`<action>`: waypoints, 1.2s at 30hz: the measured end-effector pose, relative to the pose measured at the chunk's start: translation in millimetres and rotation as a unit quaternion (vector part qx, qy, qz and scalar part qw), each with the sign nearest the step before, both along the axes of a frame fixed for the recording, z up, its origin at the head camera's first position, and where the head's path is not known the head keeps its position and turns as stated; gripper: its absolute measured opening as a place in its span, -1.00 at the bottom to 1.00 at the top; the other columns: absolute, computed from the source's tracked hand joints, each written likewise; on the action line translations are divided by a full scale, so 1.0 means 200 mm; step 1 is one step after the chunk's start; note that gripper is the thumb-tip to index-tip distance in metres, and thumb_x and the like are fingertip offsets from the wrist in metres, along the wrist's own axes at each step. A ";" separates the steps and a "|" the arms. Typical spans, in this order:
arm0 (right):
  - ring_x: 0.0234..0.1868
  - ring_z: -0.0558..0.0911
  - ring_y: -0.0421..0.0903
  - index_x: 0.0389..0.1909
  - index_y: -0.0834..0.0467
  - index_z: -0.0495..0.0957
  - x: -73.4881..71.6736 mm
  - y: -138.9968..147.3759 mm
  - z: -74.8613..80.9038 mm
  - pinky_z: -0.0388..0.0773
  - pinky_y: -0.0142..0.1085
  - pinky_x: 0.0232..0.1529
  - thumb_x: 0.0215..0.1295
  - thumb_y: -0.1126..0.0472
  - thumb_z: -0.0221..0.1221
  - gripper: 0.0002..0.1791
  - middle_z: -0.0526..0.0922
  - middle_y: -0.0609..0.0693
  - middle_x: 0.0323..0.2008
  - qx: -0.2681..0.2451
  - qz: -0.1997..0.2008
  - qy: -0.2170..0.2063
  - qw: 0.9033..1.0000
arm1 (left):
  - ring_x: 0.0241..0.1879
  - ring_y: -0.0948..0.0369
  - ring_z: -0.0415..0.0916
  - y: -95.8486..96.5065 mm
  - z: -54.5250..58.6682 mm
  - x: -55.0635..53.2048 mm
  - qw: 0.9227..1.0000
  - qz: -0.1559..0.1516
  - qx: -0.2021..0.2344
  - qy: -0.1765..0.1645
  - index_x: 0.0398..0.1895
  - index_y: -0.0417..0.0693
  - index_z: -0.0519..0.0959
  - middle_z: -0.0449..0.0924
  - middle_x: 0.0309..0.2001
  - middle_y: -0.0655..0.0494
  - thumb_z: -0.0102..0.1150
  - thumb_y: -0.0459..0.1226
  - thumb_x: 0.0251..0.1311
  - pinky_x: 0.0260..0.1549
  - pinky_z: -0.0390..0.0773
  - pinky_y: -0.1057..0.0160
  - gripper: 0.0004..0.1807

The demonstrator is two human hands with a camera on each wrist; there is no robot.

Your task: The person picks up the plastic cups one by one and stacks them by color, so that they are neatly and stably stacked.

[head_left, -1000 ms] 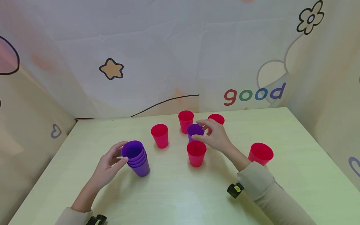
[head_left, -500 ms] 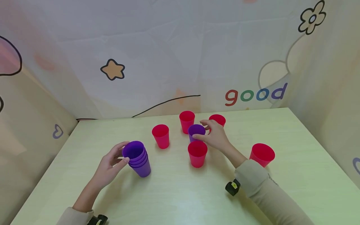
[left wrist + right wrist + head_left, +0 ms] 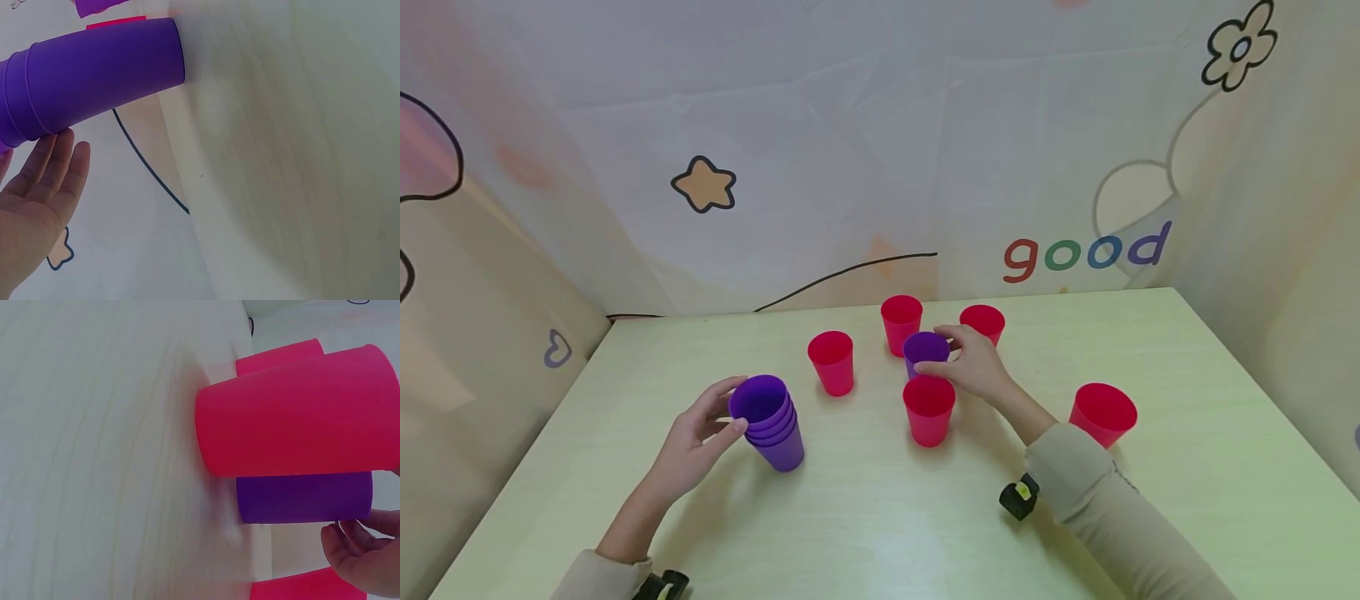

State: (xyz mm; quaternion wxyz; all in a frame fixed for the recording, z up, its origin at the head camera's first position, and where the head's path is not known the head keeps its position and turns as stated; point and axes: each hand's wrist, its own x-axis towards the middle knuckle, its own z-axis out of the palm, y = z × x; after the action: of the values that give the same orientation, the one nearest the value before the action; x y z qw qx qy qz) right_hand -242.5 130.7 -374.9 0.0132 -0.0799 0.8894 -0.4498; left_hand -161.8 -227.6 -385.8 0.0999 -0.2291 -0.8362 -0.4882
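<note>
In the head view, my left hand (image 3: 692, 450) holds a stack of several purple cups (image 3: 782, 452) near the rim, with thumb in front and fingers behind. The left wrist view shows the fingertips under the stack's side (image 3: 109, 75). My right hand (image 3: 976, 365) grips a single purple cup (image 3: 916, 348) at its rim. Directly in front of that cup stands a red cup (image 3: 929, 423), covering its lower part. From the right wrist, the purple cup (image 3: 300, 499) shows behind the red cup (image 3: 294, 419), with fingertips at its rim end.
Red cups surround the right hand's purple cup: a left one (image 3: 832, 367), a back one (image 3: 900, 329) and one behind the hand (image 3: 985, 321). Another red cup (image 3: 1101, 412) stands at the right, partly behind the sleeve. A printed cloth (image 3: 850, 167) rises behind the table (image 3: 865, 525).
The right fingers have drawn in slightly against the far rim of the single purple cup. The left hand and its stack stay in place; the head view shifts a little.
</note>
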 end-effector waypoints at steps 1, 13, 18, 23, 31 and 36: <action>0.00 0.43 0.10 0.21 0.25 0.29 0.00 0.00 0.00 0.54 -0.16 -0.18 -0.04 0.08 0.35 -0.22 0.44 0.18 0.05 -0.001 -0.002 -0.003 1.000 | -0.10 0.27 0.47 0.00 0.00 0.00 1.000 0.000 0.000 0.000 0.19 -0.16 0.31 0.54 -0.08 -0.12 0.05 -0.47 0.17 -0.21 0.50 0.39 -0.52; -0.04 0.46 0.09 0.23 0.28 0.28 -0.03 -0.01 -0.02 0.53 -0.16 -0.17 0.00 0.04 0.32 -0.22 0.48 0.19 0.01 -0.003 -0.008 0.002 1.000 | -0.10 0.28 0.47 0.00 0.00 0.00 1.000 0.002 -0.003 -0.001 0.19 -0.15 0.31 0.54 -0.08 -0.11 0.05 -0.46 0.18 -0.21 0.50 0.39 -0.52; -0.06 0.48 0.08 0.22 0.29 0.29 -0.04 -0.02 -0.03 0.53 -0.16 -0.17 -0.02 0.02 0.34 -0.20 0.49 0.19 0.00 0.012 -0.011 0.013 1.000 | -0.10 0.33 0.46 0.00 0.00 0.00 1.000 0.002 -0.004 -0.002 0.20 -0.15 0.30 0.54 -0.08 -0.11 0.05 -0.46 0.18 -0.20 0.49 0.41 -0.52; -0.05 0.48 0.08 0.22 0.28 0.28 -0.05 -0.02 -0.04 0.54 -0.16 -0.16 -0.06 0.04 0.37 -0.18 0.48 0.18 0.00 0.015 -0.010 0.009 1.000 | -0.10 0.37 0.45 0.00 0.00 0.00 1.000 0.003 -0.007 -0.001 0.20 -0.15 0.30 0.53 -0.08 -0.11 0.05 -0.46 0.18 -0.21 0.49 0.41 -0.52; -0.04 0.49 0.09 0.20 0.27 0.29 -0.04 -0.03 -0.02 0.53 -0.15 -0.13 -0.05 0.06 0.36 -0.21 0.48 0.19 0.02 0.001 -0.013 0.008 1.000 | -0.10 0.34 0.45 0.00 0.00 0.00 1.000 0.003 -0.008 -0.003 0.20 -0.15 0.30 0.53 -0.07 -0.12 0.06 -0.46 0.18 -0.20 0.49 0.41 -0.51; -0.06 0.51 0.09 0.17 0.26 0.32 -0.03 -0.03 -0.01 0.53 -0.15 -0.13 -0.05 0.07 0.37 -0.24 0.49 0.18 0.00 -0.008 -0.009 0.032 0.999 | -0.10 0.35 0.45 0.00 0.00 0.00 1.000 0.003 -0.010 -0.002 0.20 -0.15 0.30 0.53 -0.07 -0.11 0.06 -0.45 0.18 -0.20 0.50 0.39 -0.51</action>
State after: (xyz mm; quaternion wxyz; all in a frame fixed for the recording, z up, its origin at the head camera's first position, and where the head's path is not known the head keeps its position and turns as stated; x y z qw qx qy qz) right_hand -248.2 125.4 -376.2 -0.0195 -0.0866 0.8865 -0.4541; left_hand -161.6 -227.5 -385.0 0.0976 -0.2263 -0.8421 -0.4797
